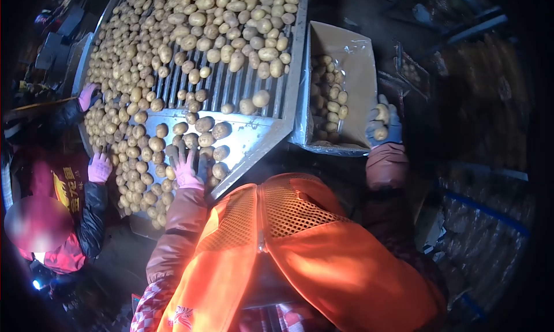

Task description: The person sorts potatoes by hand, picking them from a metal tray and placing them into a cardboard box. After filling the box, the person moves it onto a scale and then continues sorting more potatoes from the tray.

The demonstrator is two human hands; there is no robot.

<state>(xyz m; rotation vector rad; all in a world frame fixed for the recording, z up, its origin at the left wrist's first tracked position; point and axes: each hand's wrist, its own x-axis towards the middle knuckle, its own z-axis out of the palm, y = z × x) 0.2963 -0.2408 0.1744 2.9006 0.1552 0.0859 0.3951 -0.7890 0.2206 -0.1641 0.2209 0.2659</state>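
My left hand point(187, 169), in a pink glove with dark fingertips, lies with fingers spread among the potatoes point(204, 124) on the metal chute. It touches potatoes but does not grip one that I can see. Out to the right, my right hand point(388, 127), in a blue-grey glove, holds potatoes point(381, 124) beside the right wall of a cardboard box point(359, 58). The box is lined with clear plastic, and potatoes point(332, 107) are heaped along its left side.
A roller conveyor point(216, 88) heaped with potatoes slopes to the metal chute point(245, 130). On the left, a co-worker's pink-gloved hands point(99, 166) reach to the potatoes. Filled, plastic-covered stacks point(485, 239) stand at the right.
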